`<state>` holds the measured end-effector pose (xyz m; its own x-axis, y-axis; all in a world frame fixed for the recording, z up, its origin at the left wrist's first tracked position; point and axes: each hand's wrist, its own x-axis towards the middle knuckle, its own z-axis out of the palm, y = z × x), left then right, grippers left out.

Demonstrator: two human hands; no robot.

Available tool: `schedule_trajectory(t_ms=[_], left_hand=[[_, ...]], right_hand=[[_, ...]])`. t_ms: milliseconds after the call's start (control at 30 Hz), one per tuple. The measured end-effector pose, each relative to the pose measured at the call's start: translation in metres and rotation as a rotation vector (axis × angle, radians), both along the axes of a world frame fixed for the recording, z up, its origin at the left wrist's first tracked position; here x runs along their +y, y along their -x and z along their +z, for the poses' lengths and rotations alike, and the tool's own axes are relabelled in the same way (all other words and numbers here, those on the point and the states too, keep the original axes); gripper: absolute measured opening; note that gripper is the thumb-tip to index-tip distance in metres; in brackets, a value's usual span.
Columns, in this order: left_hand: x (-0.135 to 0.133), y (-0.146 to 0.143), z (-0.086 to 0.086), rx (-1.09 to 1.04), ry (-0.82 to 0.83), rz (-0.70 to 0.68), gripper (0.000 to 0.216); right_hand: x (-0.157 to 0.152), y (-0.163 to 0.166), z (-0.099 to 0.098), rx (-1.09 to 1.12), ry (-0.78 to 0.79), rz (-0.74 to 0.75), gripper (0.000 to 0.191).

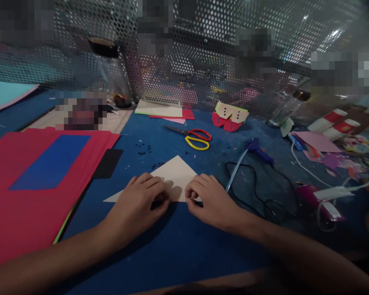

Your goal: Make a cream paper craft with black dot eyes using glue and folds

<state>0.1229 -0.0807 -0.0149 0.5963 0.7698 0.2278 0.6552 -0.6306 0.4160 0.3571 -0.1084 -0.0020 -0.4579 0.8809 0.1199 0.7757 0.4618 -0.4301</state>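
Note:
A cream sheet of paper (pixel 178 178) lies on the blue table as a triangle, its peak pointing away from me and its long straight edge towards me. My left hand (pixel 144 196) is curled over the left part of that near edge, thumb and fingertips closing at the paper. On the right part of the edge rests my right hand (pixel 210 198), its fingers bent in and its thumb close to the index finger. Both hands cover parts of the sheet, including its right corner. Beyond the peak lie scissors (pixel 198 139) with one red and one yellow handle.
Red sheets (pixel 24 221) with a blue rectangle (pixel 52 162) and a black piece (pixel 107 164) lie left. A blue glue gun (pixel 259 150) and its black cord are right. Small cut-outs (pixel 230 116) and a jar (pixel 113 78) stand near the perforated metal wall. Paper scraps (pixel 334 157) lie far right.

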Motion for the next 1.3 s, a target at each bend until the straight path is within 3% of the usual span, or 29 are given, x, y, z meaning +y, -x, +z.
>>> schedule_trajectory(t_ms=[667,1300], left_hand=[[0.005,0.038,0.001,0.038,0.110,0.040,0.015],[0.013,0.050,0.010,0.110,0.167,0.071,0.016]], right_hand=[[0.001,-0.002,-0.001,0.033,0.016,0.007,0.010],[0.001,-0.004,0.000,0.036,0.043,0.016,0.010]])
